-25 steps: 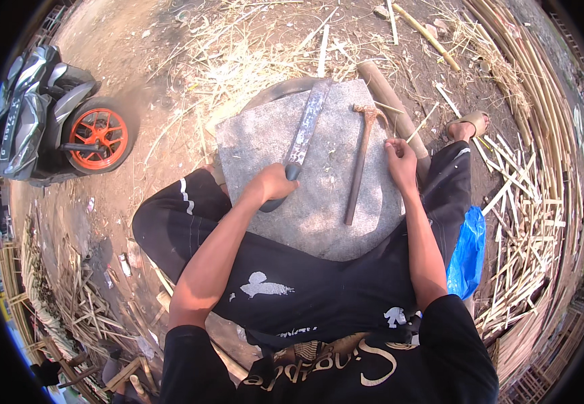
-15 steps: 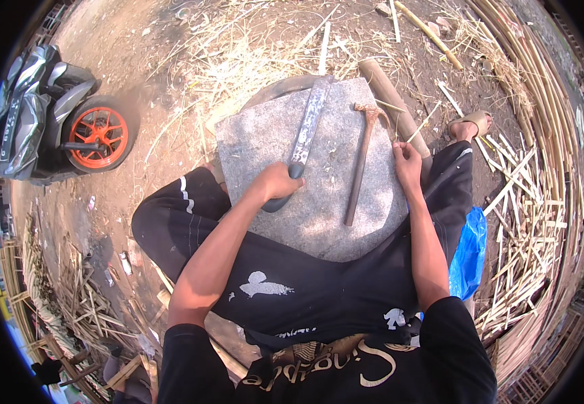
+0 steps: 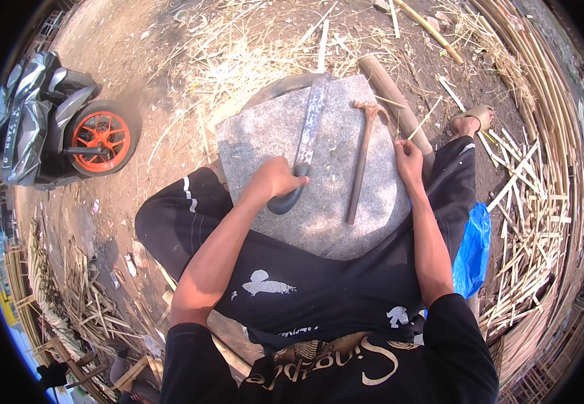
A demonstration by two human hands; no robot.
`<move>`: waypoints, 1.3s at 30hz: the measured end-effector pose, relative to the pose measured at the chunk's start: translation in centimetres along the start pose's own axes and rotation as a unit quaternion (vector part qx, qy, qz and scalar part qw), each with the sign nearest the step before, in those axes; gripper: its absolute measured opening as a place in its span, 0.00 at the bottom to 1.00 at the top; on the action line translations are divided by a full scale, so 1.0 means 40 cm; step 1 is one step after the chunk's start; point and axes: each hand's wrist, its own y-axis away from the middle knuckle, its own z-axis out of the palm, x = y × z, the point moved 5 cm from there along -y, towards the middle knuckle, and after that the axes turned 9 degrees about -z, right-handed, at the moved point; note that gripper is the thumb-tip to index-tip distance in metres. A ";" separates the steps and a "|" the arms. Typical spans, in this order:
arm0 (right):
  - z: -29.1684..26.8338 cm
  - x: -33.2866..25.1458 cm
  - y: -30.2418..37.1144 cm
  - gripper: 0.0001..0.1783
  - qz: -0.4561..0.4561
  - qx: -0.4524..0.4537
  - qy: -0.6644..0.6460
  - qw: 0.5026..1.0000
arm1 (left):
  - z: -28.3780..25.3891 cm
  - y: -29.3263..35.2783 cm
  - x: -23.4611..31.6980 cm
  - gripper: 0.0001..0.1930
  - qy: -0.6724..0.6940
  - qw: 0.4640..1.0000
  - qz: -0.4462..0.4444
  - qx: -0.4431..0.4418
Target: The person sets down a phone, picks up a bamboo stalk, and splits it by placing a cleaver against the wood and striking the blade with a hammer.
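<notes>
My left hand (image 3: 272,180) is closed around the dark curved handle of a machete (image 3: 313,121), its thumb over the top. The broad, worn grey blade lies across a flat stone slab (image 3: 332,236) and points away from me. At the slab's right edge my right hand (image 3: 410,161) is closed in a pinch. A thin bamboo strip (image 3: 428,116) slants up and right from its fingertips; the pinched end is hidden. Between my hands, a hammer (image 3: 359,165) with a brown shaft and rusty head rests on the slab.
A thick bamboo pole (image 3: 396,101) lies beyond the slab's right corner. Cut bamboo strips (image 3: 524,215) are heaped at the right, near a blue plastic sheet (image 3: 472,252). Shavings (image 3: 224,67) litter the ground ahead. A motorcycle (image 3: 56,128) with an orange wheel stands at the left.
My left hand has shifted slightly up and left on the machete handle, so more of the handle shows. The machete and hammer stay on the slab; my right hand is nearly still.
</notes>
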 end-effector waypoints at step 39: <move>-0.013 0.034 0.007 0.12 0.017 0.010 -0.032 0.999 | 0.035 0.050 0.052 0.28 -0.048 0.985 0.070 0.149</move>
